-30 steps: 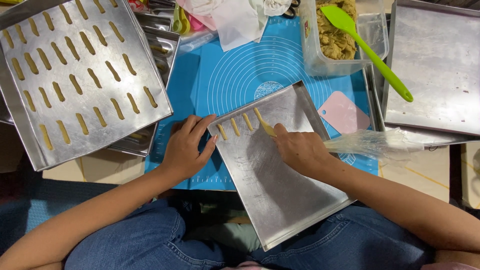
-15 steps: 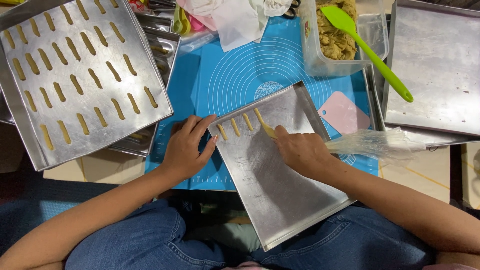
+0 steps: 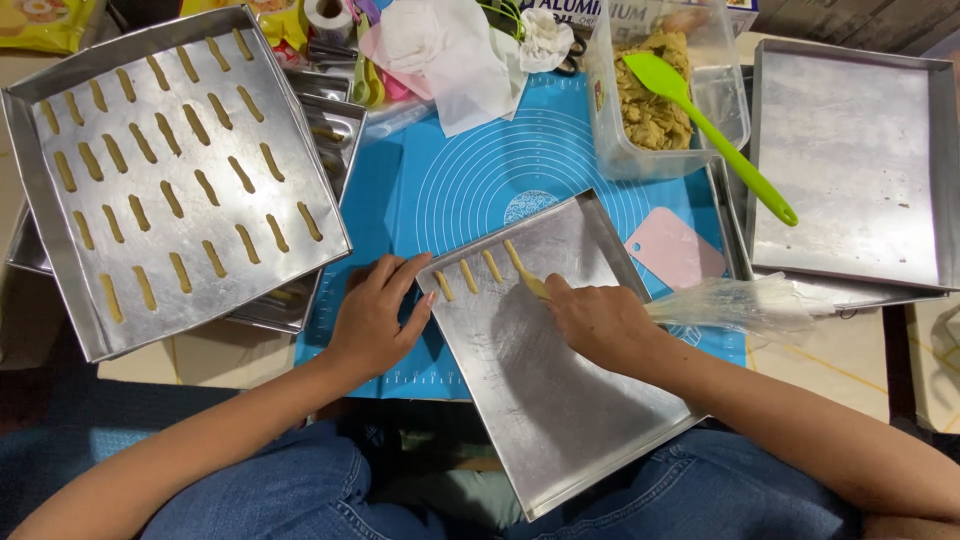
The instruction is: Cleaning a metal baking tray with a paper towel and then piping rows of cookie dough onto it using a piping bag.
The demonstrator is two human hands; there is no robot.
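A metal baking tray lies tilted on a blue silicone mat in front of me. My left hand rests on the tray's left edge. My right hand grips a clear piping bag and its tip touches the tray near the far edge. Several short strips of tan dough sit in a row along that far edge, with the last strip under the bag's tip.
A tray filled with rows of dough strips sits at the left on stacked trays. An empty tray lies at the right. A clear tub of dough holds a green spatula. A pink scraper lies on the mat.
My right hand has drawn the bag's tip slightly toward me, lengthening the last dough strip. My left hand has stayed put.
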